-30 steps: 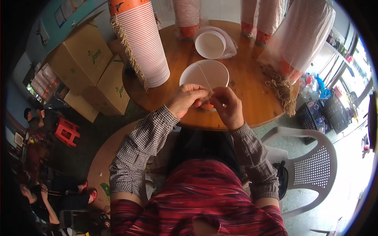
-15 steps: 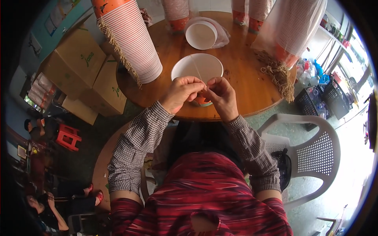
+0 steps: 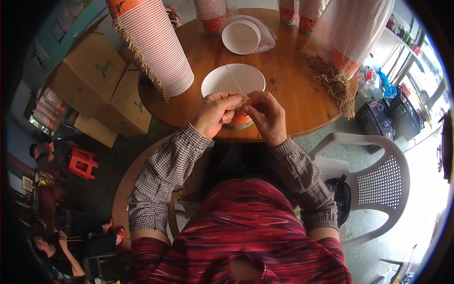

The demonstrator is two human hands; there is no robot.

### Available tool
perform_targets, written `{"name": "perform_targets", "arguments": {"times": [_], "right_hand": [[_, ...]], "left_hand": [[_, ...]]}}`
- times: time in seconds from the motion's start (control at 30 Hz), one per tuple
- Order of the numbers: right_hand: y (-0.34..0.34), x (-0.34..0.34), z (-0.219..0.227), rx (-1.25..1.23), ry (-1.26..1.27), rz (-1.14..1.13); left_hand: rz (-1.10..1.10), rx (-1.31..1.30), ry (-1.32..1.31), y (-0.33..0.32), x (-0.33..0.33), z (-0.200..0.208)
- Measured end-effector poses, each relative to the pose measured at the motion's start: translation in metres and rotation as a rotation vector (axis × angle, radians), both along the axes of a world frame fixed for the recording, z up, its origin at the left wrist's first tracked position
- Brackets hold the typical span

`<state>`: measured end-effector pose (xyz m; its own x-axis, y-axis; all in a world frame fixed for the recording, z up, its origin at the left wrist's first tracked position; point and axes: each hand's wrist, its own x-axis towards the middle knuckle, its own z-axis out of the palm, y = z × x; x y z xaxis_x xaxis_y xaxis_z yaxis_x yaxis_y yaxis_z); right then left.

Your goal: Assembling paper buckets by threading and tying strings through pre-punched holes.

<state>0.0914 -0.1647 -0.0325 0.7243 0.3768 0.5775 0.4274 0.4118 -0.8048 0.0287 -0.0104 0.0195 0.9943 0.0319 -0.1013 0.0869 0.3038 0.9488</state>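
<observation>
A paper bucket (image 3: 215, 84), white inside and orange with a green lower band outside, stands near the front edge of the round table. From its far rim a thin string (image 3: 235, 79) runs across the opening to my fingers. My left hand (image 3: 215, 113) pinches the string's near end, thumb pressed to a bent forefinger. Against it, the fingertips of my right hand (image 3: 268, 116) are closed on the same end. Both hands are over the bucket's near rim and hide part of it. Whether the string is knotted there I cannot tell.
On the wooden table (image 3: 293, 102) a tall bucket stack (image 3: 158, 52) with strings leans at left. A bagged stack (image 3: 354, 35) and a string bundle (image 3: 336, 90) lie at right; another white bucket (image 3: 240, 38) lies beyond. A plastic chair (image 3: 373, 184) and cartons (image 3: 90, 75) flank the table.
The bucket has shifted slightly left in view. My right fingers have changed their hold and curl closer over the string's near end, while my left hand keeps its pinch.
</observation>
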Motion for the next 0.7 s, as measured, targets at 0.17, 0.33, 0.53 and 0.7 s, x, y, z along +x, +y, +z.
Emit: {"name": "perform_targets", "arguments": {"times": [0.17,0.33,0.53,0.7], "right_hand": [[-0.003,-0.006,0.010,-0.134,-0.212,-0.146],[0.000,-0.010,0.015,-0.174,-0.342,-0.274],[-0.001,-0.012,0.017,-0.207,-0.317,-0.300],[-0.005,-0.009,0.017,-0.201,-0.266,-0.263]], "left_hand": [[-0.025,-0.004,-0.010,-0.001,0.000,0.001],[0.017,0.005,-0.010,-0.003,0.000,0.001],[0.021,0.030,-0.033,-0.003,-0.002,0.003],[0.004,0.312,-0.049,-0.004,-0.006,0.016]]}}
